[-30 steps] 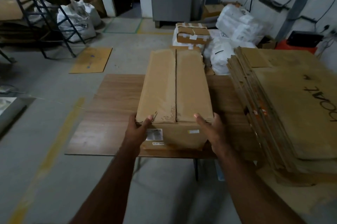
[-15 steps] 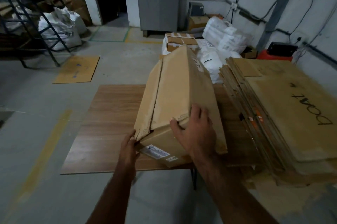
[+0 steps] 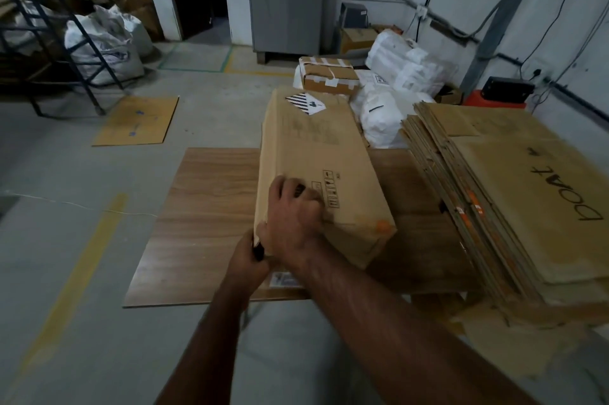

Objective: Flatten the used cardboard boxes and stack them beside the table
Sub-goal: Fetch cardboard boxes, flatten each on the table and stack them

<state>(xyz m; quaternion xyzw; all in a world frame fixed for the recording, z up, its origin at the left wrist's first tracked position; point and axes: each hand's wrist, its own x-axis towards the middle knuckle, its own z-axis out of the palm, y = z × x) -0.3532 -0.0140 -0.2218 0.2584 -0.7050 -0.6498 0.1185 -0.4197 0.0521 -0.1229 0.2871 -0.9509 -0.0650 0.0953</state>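
Long brown cardboard box [image 3: 316,160] tipped on wooden table [image 3: 204,206]. Right hand [image 3: 290,223] curled over near top corner; left hand [image 3: 248,256] gripping near edge, fingers mostly hidden. Advisable: keep corner pinned, find taped seam.

The top sheet of the flattened cardboard stack [image 3: 514,206] carries a handwritten black word, seen upside down, that looks like "boAt". The cardboard box [image 3: 316,157] on the tabletop bears a black-and-white striped hazard label [image 3: 304,103] and a column of printed handling symbols [image 3: 330,188], their details too small to read.
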